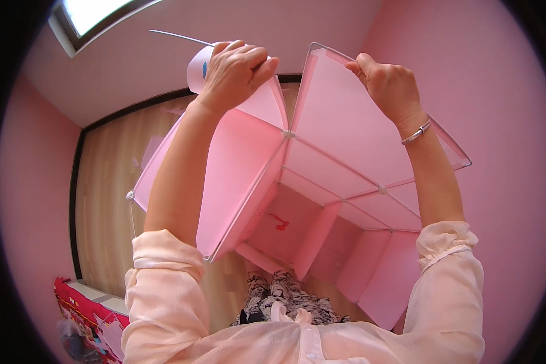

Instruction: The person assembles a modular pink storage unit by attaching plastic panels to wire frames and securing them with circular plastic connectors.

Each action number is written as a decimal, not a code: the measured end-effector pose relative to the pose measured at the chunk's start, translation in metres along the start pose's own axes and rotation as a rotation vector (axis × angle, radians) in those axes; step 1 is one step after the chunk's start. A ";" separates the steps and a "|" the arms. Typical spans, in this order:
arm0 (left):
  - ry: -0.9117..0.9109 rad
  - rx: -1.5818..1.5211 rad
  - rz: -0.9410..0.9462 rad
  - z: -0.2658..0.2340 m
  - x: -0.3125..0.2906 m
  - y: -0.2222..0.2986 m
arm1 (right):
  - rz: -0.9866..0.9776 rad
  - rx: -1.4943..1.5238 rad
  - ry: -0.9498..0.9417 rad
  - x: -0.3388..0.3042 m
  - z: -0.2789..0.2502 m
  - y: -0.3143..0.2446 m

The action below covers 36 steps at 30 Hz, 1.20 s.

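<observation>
Pink plastic panels with thin wire frames are joined into a cube storage shelf in front of me. My left hand (233,73) is closed around a bent pink panel (266,100) at the shelf's far left. A thin metal rod (181,36) sticks out to the left beside that hand, and a piece with a blue spot (198,70) shows by its fingers. My right hand (389,88) pinches the upper wire edge of a large raised pink panel (333,109). The two panels meet near a white connector (288,134). My fingertips are partly hidden.
Open compartments (285,224) of the shelf lie below, a small red thing (279,222) inside one. Another white connector (130,196) sits at the left corner. Pink walls (467,91) stand around, with a window (94,15) at upper left. A red patterned cloth (88,309) lies lower left.
</observation>
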<state>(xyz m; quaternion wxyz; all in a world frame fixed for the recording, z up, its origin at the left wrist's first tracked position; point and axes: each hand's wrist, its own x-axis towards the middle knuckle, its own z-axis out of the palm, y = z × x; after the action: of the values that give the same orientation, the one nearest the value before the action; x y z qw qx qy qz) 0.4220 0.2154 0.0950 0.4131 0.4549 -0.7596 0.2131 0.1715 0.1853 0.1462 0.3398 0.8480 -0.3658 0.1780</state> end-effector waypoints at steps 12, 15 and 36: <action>-0.118 -0.014 0.084 -0.046 -0.033 0.036 | 0.012 0.041 -0.011 0.001 0.000 0.011; -0.144 -0.054 0.094 -0.059 -0.041 0.043 | 0.031 0.058 -0.056 0.001 -0.008 0.015; 0.156 0.019 -0.471 -0.168 -0.077 0.001 | 0.007 0.032 0.164 -0.032 -0.002 0.007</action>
<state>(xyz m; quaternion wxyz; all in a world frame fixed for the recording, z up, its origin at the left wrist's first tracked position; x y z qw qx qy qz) 0.5130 0.3733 0.1273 0.5047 0.6054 -0.5963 0.1526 0.1449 0.1989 0.1336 0.3543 0.8346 -0.3369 0.2539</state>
